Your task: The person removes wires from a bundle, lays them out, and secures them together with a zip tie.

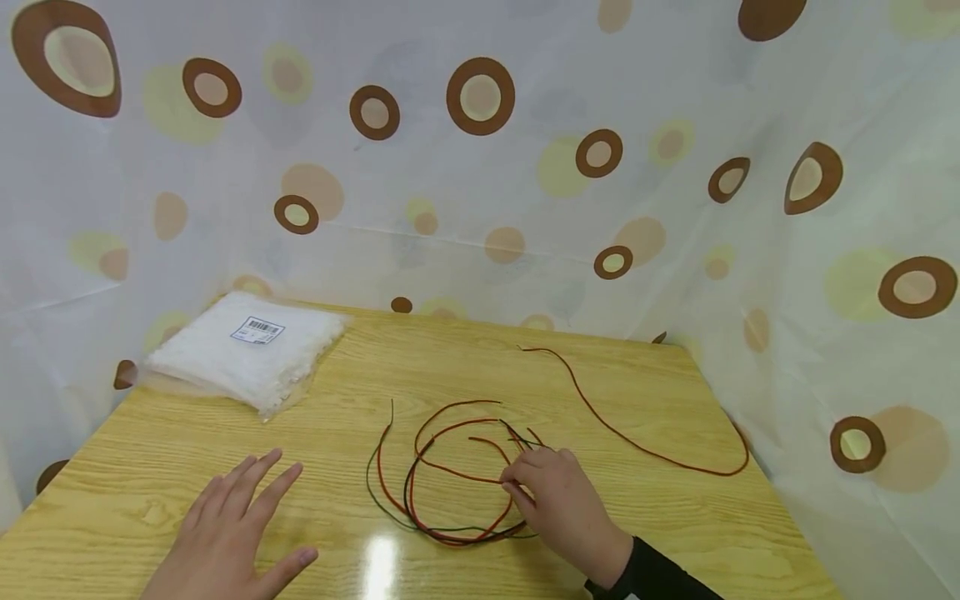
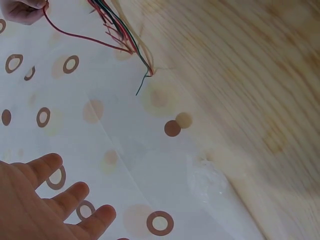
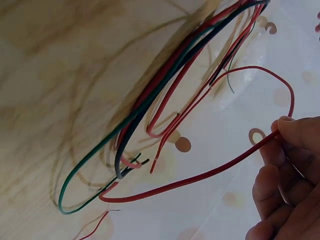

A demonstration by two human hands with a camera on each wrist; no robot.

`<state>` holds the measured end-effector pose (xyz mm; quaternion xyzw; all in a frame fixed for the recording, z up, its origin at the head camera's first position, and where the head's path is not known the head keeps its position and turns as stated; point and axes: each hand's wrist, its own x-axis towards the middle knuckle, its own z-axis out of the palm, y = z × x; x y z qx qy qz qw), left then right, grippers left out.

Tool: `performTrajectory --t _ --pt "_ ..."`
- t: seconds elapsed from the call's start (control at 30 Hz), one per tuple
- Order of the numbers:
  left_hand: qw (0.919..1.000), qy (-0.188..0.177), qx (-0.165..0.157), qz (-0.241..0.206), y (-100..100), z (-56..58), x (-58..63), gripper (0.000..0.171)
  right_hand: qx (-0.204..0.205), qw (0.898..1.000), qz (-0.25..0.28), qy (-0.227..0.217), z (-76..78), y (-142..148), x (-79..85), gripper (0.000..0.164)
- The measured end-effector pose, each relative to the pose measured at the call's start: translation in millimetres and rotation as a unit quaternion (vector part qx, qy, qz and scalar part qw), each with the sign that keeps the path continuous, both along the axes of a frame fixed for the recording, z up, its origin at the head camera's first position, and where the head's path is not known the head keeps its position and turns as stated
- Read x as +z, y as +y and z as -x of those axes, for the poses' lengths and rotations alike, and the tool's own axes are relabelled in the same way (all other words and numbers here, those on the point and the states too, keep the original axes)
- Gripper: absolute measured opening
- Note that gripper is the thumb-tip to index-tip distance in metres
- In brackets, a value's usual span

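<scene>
Between thumb and forefinger, my right hand (image 1: 558, 504) pinches a red wire (image 3: 200, 177), lifted off the loose coil in the right wrist view. Red, black and green wires (image 1: 457, 543) make up that coil, lying in loops on the wooden table; part of it is hidden behind the right hand. My left hand (image 1: 225, 533) hovers over the table to the left of the coil, fingers spread and holding nothing. In the left wrist view its fingers (image 2: 75, 195) are straight, apart from the wires (image 2: 122, 32).
A single red wire (image 1: 622, 435) curves across the table's right side. At the back left lies a clear plastic bag (image 1: 217, 346) of white pieces with a barcode label (image 1: 258, 330). A dotted white curtain (image 1: 480, 200) encloses the wooden table (image 1: 360, 358) at the back and sides.
</scene>
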<state>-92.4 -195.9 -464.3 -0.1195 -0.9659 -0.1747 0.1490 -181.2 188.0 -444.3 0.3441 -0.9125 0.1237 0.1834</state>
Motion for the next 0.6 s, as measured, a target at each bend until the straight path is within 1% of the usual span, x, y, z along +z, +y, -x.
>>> performTrajectory --t 0.13,0.37,0.6 --pt "1.0 0.008 0.001 0.001 0 -0.6 0.0 0.079 0.02 1.0 -0.005 -0.006 -6.9 -3 -1.4 0.007" --pt "1.0 0.008 -0.001 -0.003 -2 -1.8 -1.1 0.079 0.047 0.999 -0.012 -0.008 -13.6 -8 -3.1 0.008" --pt "0.9999 0.01 -0.001 -0.007 -2 -2.9 -1.4 0.079 0.059 0.997 -0.035 -0.037 -21.9 -5 -6.3 0.008"
